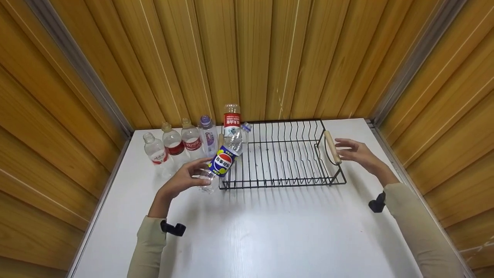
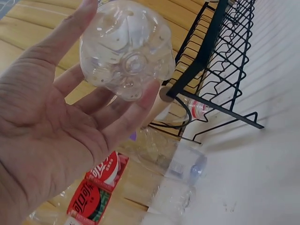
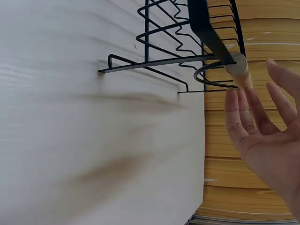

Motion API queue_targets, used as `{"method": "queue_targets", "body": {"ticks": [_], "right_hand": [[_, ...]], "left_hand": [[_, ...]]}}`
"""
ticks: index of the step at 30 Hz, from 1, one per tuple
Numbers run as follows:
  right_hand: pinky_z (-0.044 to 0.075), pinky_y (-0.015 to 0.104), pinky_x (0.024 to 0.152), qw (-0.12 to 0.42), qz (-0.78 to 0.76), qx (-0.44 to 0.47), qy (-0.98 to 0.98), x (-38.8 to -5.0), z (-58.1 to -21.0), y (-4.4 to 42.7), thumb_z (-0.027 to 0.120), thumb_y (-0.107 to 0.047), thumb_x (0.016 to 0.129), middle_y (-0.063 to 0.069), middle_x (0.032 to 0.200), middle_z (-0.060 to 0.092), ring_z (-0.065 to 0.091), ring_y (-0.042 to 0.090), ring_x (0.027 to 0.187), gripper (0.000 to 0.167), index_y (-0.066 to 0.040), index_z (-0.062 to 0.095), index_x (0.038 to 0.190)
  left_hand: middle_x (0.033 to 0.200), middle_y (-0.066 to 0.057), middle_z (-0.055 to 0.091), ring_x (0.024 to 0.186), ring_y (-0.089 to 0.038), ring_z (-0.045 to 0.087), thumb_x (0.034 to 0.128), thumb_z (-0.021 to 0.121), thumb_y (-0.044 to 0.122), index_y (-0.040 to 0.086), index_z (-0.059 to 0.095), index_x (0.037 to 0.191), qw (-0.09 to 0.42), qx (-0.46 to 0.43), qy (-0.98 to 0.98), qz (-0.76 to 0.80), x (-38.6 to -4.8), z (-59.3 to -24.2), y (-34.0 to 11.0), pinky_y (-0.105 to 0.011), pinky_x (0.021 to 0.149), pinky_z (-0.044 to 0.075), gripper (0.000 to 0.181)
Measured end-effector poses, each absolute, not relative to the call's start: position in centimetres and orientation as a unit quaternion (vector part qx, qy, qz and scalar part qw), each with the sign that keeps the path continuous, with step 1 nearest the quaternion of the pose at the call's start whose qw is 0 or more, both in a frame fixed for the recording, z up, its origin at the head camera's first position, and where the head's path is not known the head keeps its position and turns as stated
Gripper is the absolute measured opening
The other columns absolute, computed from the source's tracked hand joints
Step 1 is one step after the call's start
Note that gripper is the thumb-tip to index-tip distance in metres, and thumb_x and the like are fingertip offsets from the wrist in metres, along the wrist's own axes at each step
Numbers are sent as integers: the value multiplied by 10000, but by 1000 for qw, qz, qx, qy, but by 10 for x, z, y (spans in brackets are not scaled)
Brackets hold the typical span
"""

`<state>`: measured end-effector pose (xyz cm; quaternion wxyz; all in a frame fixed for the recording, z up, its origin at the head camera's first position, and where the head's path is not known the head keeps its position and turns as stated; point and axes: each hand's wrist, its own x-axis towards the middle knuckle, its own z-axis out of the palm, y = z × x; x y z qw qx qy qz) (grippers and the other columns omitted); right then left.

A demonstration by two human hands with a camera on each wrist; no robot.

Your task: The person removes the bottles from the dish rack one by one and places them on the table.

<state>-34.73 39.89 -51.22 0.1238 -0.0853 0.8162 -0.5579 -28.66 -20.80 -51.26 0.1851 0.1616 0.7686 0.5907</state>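
Note:
A clear plastic bottle with a blue Pepsi label [image 1: 222,161] lies tilted over the left end of a black wire rack [image 1: 285,162]. My left hand [image 1: 187,178] holds it near its base, thumb on one side and fingers on the other; the left wrist view shows the bottle's lobed bottom [image 2: 129,51] between them. Behind it in the rack's left end is a clear bottle with a red and white label [image 1: 232,119]. My right hand [image 1: 357,152] is beside the rack's right wooden handle [image 1: 332,147], fingers loosely extended, fingertips near or touching it.
Left of the rack stand several uncapped bottles: one with a pale red-and-white label [image 1: 157,154], two with red labels [image 1: 176,148], and one with a purple neck [image 1: 208,133]. A small bottle neck [image 1: 246,126] shows at the rack's back left. Wood-patterned walls [image 1: 251,58] enclose the white table [image 1: 251,239].

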Motion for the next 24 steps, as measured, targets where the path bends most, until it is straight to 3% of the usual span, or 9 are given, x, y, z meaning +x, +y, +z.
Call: {"method": "queue_targets", "body": {"ticks": [8, 17, 24], "right_hand": [[573, 222, 908, 171, -540, -97, 818, -345, -513, 400, 644, -110, 1005, 355, 1490, 391, 624, -7, 1038, 660, 63, 325, 1555], [574, 455, 988, 188, -528, -82, 824, -347, -512, 399, 668, -148, 996, 356, 1455, 412, 654, 74, 1020, 700, 15, 312, 1576], [577, 451, 985, 191, -529, -72, 824, -346, -514, 400, 656, -177, 1008, 309, 1404, 449, 663, 86, 1012, 703, -17, 297, 1591]], "left_hand": [[1478, -181, 531, 1310, -374, 562, 862, 824, 173, 205, 432, 1553, 170, 112, 769, 606, -281, -529, -217, -460, 1022, 549, 795], [1562, -134, 462, 1398, -361, 482, 811, 871, 200, 160, 350, 1590, 167, 77, 766, 616, -275, -540, -229, -500, 1114, 469, 938], [1641, -131, 348, 1513, -407, 330, 832, 849, 173, 174, 286, 1610, 158, 33, 764, 625, -270, -546, -238, -609, 1212, 313, 960]]}}
